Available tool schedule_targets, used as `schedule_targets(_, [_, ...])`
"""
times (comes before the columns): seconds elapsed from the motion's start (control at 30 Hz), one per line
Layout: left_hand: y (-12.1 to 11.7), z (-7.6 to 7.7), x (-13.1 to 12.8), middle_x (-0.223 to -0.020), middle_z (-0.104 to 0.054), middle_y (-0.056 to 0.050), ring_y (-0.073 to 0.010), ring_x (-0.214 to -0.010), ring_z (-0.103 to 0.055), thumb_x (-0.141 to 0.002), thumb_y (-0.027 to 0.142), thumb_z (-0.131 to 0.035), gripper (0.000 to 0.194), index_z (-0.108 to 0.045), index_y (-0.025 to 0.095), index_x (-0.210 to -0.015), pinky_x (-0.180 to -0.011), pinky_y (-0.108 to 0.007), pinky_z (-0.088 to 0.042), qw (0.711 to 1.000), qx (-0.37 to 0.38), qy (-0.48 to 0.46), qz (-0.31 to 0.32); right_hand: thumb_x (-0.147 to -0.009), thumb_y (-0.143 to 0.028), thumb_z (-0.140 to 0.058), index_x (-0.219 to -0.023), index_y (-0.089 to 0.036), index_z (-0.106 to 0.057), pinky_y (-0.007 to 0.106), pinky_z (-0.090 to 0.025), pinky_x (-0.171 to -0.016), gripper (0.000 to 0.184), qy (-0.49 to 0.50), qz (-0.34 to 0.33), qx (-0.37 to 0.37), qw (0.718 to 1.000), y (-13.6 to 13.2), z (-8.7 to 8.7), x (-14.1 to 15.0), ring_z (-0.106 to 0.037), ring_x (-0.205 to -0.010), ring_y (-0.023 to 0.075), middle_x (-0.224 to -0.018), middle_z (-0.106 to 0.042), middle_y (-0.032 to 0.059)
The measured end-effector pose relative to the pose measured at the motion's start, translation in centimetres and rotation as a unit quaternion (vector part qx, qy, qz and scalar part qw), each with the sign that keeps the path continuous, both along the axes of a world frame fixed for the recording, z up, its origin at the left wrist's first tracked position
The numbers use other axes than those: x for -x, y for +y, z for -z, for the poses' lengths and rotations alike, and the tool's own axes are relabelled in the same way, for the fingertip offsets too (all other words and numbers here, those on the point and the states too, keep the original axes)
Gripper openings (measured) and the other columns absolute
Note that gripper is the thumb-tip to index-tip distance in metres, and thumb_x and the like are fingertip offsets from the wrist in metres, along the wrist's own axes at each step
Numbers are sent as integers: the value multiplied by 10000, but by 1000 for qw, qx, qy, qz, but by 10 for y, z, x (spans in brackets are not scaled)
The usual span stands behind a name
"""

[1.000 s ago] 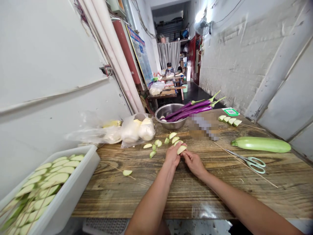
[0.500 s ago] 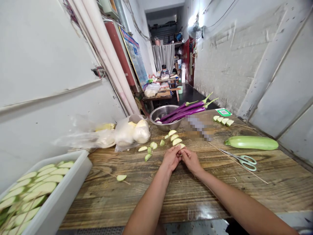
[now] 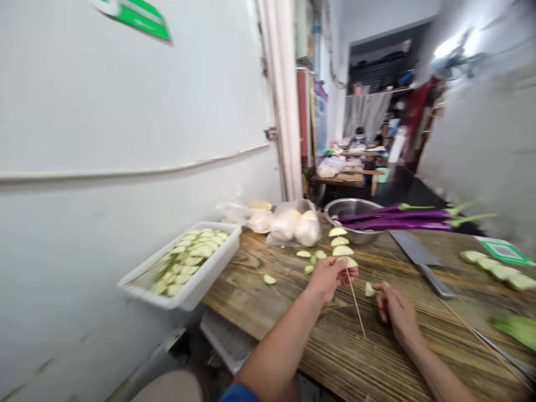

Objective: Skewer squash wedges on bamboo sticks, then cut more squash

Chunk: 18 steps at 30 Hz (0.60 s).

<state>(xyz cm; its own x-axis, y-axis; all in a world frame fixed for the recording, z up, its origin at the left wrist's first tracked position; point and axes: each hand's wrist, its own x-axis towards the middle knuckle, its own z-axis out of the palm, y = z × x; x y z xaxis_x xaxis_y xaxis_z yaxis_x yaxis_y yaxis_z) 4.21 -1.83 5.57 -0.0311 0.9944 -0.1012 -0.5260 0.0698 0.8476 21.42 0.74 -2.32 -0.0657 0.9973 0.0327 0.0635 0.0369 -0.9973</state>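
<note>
My left hand (image 3: 329, 279) pinches a thin bamboo skewer (image 3: 355, 304). Several half-round zucchini slices (image 3: 342, 250) are threaded along its far part, and its bare end slants down toward me. To the right, my right hand (image 3: 396, 312) hovers low over the table with bent fingers apart. Its fingertips come up beside a small zucchini piece (image 3: 369, 289); whether they touch it I cannot tell. Loose zucchini slices (image 3: 269, 279) lie on the wood left of my left hand.
A white tub (image 3: 180, 304) of sliced zucchini stands left. Behind are bagged white vegetables (image 3: 307, 229) and a steel bowl (image 3: 335, 207) with long purple eggplants (image 3: 402, 223). A cleaver (image 3: 414, 248), threaded slices (image 3: 498, 271), scissors (image 3: 498, 349) and a whole zucchini (image 3: 517, 330) lie right.
My right hand has left the skewer and moved right, beside a loose zucchini piece. My left hand keeps the skewer. The view has swung left, showing more of the tub and wall.
</note>
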Motion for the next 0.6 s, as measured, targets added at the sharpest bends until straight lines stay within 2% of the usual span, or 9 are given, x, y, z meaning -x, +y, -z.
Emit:
schedule_targets(0.13, [-52, -32, 70, -688, -661, -77, -142, -615, -601, -656, 331, -678, 239, -646, 115, -755, -533, -211, -414, 990, -16, 112, -81, -761, -610, -407, -861, -152, -579, 235, -276, -381, 500, -67, -39, -16, 997, 9, 4, -6, -368, -325, 92, -444, -434, -54])
schedule_targets(0.27, [-102, -63, 168, -687, -658, -72, -135, -600, -583, -667, 305, -654, 189, -646, 126, -728, -503, -201, -393, 947, 29, 269, -173, -743, -633, -402, -826, -173, -586, 266, -295, -401, 502, -95, -68, -17, 993, 10, 7, -10, -379, -327, 111, -434, -432, -49])
schedule_targets(0.33, [-118, -78, 220, -635, -643, -49, -125, -560, -558, -668, 277, -638, 145, -641, 133, -692, -494, -201, -378, 914, 71, 345, -200, -733, -641, -405, -814, -180, -587, 277, -301, -408, 503, -107, -74, -19, 991, 10, 9, -10, -387, -332, 120, -442, -438, -42])
schedule_targets(0.43, [-130, -96, 287, -484, -561, -14, -97, -456, -471, -663, 270, -623, 220, -566, 138, -498, -454, -198, -317, 837, 117, 478, -239, -729, -645, -400, -825, -192, -581, 287, -310, -417, 498, -131, -74, -27, 988, 9, 10, -10, -400, -341, 131, -452, -440, -39])
schedule_targets(0.5, [-132, -104, 318, -432, -518, -4, -86, -416, -414, -666, 267, -618, 275, -523, 141, -441, -443, -205, -283, 806, 176, 512, -237, -729, -644, -398, -829, -202, -577, 288, -310, -415, 487, -137, -73, -34, 987, 9, 10, -9, -400, -343, 133, -457, -436, -41])
schedule_targets(0.6, [-130, -111, 340, -405, -495, 0, -91, -427, -399, -640, 263, -652, 279, -514, 134, -436, -453, -209, -266, 754, 279, 544, -241, -712, -647, -416, -803, -208, -580, 286, -300, -397, 478, -133, -65, -38, 988, 9, 8, -7, -393, -335, 130, -454, -441, -40])
